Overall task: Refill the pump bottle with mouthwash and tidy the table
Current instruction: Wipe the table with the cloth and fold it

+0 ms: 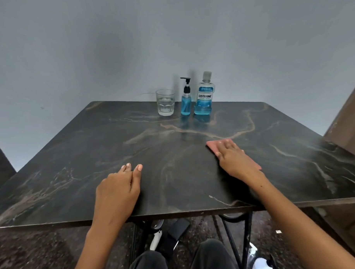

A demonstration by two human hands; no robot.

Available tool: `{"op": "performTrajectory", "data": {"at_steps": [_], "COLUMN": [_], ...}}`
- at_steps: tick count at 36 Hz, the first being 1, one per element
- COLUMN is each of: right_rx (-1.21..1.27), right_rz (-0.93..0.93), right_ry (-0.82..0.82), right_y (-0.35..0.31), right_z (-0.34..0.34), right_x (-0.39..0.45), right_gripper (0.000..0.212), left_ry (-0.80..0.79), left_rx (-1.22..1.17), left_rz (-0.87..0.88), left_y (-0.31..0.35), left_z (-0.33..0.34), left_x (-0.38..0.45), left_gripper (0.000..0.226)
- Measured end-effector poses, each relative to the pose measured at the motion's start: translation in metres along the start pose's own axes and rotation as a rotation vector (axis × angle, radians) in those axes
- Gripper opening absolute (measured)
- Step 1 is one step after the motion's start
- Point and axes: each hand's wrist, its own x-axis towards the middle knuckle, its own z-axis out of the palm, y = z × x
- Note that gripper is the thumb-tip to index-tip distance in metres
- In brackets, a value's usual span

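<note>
Pressing flat on a pink cloth (213,146), the right hand (233,157) is seen with its fingers straight and slightly spread, right of the middle of the dark marbled table (71,160). The cloth is partly covered by that hand; one corner shows beyond the fingertips and another behind the wrist. The left hand (118,189) is laid palm down on the bare tabletop near the front edge, fingers straight and held close together, nothing gripped. At the far edge, against the grey wall (115,41), three things are lined up: a clear glass (165,102) on the left, the pump bottle (186,98) just beside it, filled with blue liquid and its black pump fitted, and the mouthwash bottle (204,95) on the right, capped and partly full.
</note>
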Motion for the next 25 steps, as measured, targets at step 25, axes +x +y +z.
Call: {"op": "performTrajectory", "data": {"at_steps": [25], "right_rx": [0.232], "right_rz": [-0.844], "right_ry": [-0.255], "right_y": [-0.100], "right_z": [0.017], "right_x": [-0.041], "right_gripper": [0.040], "left_ry": [0.157], "left_rx": [-0.293], "left_rz": [0.035], "left_y": [-0.002], "left_z": [-0.006], "left_x": [-0.004], "left_gripper": [0.056]}}
